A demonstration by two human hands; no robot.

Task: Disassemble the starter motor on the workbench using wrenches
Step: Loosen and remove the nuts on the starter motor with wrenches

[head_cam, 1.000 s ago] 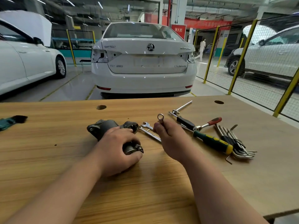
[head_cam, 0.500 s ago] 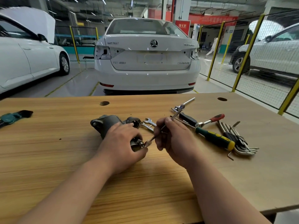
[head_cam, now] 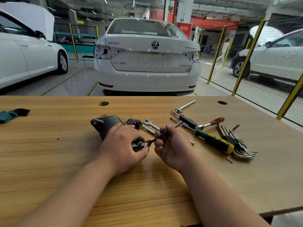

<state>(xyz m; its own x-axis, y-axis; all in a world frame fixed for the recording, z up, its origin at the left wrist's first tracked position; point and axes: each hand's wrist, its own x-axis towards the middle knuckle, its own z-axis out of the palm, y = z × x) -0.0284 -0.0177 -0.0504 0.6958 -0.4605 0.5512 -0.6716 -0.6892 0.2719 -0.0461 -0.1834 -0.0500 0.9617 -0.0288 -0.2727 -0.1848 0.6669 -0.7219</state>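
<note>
On the pale wooden workbench [head_cam: 49,161]: dark grey cast-metal starter motor [head_cam: 109,125], left hand [head_cam: 122,149] curled round it. Right hand [head_cam: 175,146] pinches slim silver open-ended wrench [head_cam: 150,141], head at near-end fastener. Step, apparently: loosening. Next: seat squarely, turn.

Centre: starter motor [head_cam: 108,123] on the desk [head_cam: 49,161], left hand [head_cam: 124,148] on its near end.
Right of motor: right hand [head_cam: 173,148]; wrench [head_cam: 151,140] reaches from it to the motor.
Behind hands: loose wrenches [head_cam: 151,124], beside the motor.
Right side: ratchet [head_cam: 211,122], screwdriver [head_cam: 213,141] and hex keys [head_cam: 236,141] together.
Left edge: folded tool [head_cam: 11,113], well apart.
Beyond desk: car [head_cam: 147,63].
</note>
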